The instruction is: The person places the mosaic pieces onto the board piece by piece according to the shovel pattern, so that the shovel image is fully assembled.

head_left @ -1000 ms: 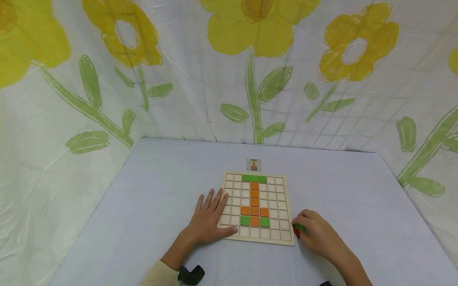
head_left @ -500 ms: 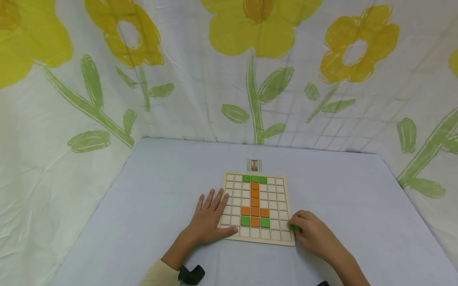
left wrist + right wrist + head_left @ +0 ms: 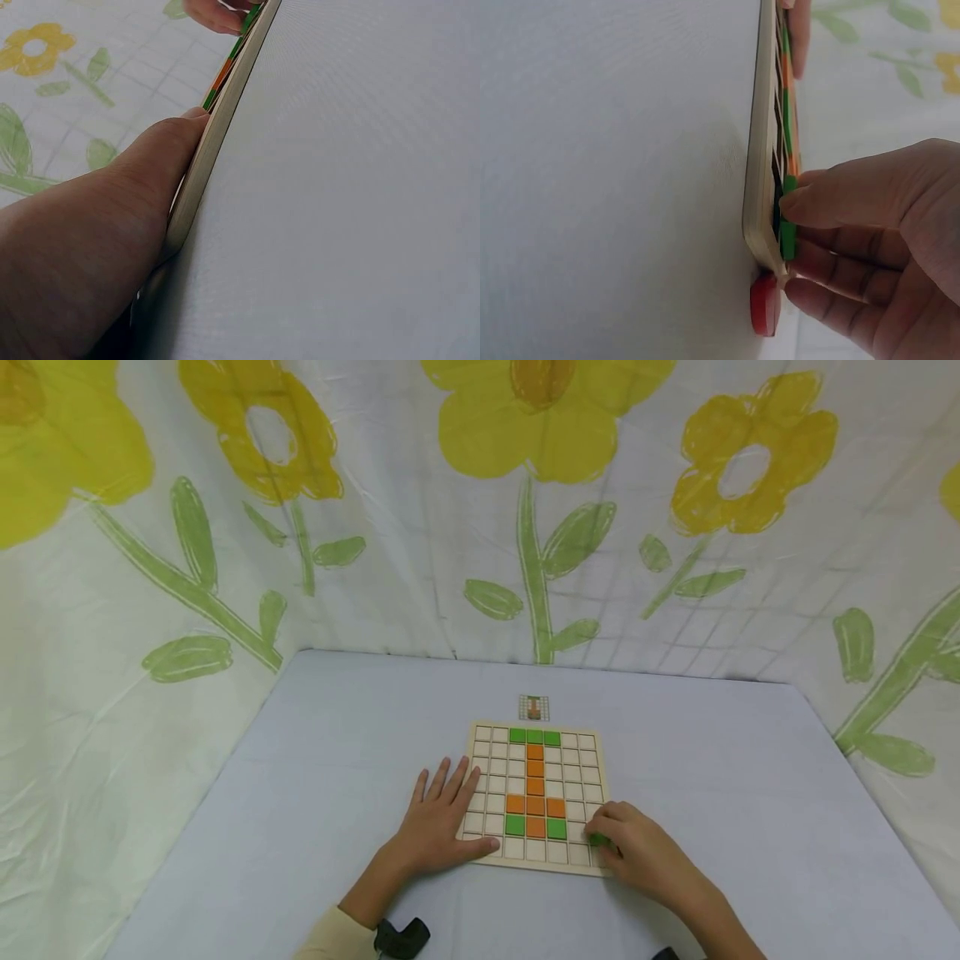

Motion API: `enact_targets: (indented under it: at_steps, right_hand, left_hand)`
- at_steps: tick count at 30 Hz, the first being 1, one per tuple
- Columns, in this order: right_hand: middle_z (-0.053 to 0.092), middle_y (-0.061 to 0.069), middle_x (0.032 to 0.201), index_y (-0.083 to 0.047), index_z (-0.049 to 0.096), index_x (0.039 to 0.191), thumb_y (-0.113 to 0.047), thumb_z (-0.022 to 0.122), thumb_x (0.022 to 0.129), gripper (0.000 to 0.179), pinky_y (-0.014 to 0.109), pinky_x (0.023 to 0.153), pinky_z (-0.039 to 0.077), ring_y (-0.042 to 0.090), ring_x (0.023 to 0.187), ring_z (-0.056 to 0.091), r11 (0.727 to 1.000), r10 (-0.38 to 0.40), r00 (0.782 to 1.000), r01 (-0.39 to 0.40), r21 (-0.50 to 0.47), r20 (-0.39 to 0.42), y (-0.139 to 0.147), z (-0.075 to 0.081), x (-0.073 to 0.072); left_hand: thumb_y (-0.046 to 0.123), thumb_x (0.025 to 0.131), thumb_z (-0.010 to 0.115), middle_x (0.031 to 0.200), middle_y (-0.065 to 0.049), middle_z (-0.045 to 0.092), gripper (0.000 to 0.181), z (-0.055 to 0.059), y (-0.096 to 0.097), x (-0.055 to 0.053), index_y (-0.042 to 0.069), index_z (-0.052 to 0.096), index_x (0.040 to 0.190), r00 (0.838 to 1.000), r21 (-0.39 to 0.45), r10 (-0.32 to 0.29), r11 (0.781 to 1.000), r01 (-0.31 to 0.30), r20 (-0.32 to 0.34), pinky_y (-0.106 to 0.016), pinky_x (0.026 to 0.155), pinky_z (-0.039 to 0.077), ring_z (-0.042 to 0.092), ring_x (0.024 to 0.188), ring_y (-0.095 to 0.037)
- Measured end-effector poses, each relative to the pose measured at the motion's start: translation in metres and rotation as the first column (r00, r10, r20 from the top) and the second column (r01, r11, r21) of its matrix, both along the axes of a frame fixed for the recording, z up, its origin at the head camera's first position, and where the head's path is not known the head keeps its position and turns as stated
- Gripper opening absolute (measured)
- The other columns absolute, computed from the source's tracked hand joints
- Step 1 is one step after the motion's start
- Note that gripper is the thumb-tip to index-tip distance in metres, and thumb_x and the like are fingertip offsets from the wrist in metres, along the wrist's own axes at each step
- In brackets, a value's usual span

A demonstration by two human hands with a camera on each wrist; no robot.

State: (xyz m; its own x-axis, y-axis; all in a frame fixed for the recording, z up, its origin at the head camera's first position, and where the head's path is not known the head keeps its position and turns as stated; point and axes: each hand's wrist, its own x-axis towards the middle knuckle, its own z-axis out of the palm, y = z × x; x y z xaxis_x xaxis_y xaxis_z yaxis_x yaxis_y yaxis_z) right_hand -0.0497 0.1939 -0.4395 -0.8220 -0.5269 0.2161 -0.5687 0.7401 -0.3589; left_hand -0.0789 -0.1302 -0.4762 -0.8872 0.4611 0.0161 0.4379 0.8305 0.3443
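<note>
A square wooden grid board [image 3: 536, 863] lies on the table with green tiles [image 3: 535, 737] across its far row and orange tiles [image 3: 535, 768] running down the middle. My left hand [image 3: 433, 827] rests spread on the board's left side, thumb along the near edge. Over the near right corner, my right hand [image 3: 637, 853] pinches a green tile [image 3: 788, 241] between thumb and fingers. A red piece [image 3: 765, 304] shows at the board's corner in the right wrist view, below the fingers; whether they touch it, I cannot tell. In the head view the right hand hides it.
A small card [image 3: 534, 707] with a printed grid pattern lies just beyond the board. The pale table [image 3: 337, 727] ends at a hanging cloth [image 3: 405, 568] printed with yellow flowers. A black strap piece [image 3: 402, 937] sits by the left wrist.
My right hand has moved left from beside the board to over its near right corner, carrying the green tile. The left hand has stayed put. The red piece has gone from the head view.
</note>
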Motion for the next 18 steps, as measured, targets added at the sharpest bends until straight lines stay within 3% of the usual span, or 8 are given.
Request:
enact_targets:
  at_steps: [18]
  right_hand:
    - [0.061, -0.009, 0.093, -0.013, 0.077, 0.091, 0.007, 0.074, 0.076, 0.025, 0.026, 0.075, 0.053, 0.008, 0.088, 0.054, 0.997, 0.075, 0.996, -0.076, 0.012, 0.040, -0.031, 0.001, 0.000]
  left_hand:
    - [0.078, 0.085, 0.051, 0.167, -0.012, 0.010, 0.108, 0.003, 0.001, 0.001, 0.008, 0.021, 0.161, 1.000, 0.005, 0.004, 1.000, -0.004, 0.000, -0.062, 0.115, 0.000, 0.003, 0.152, -0.037]
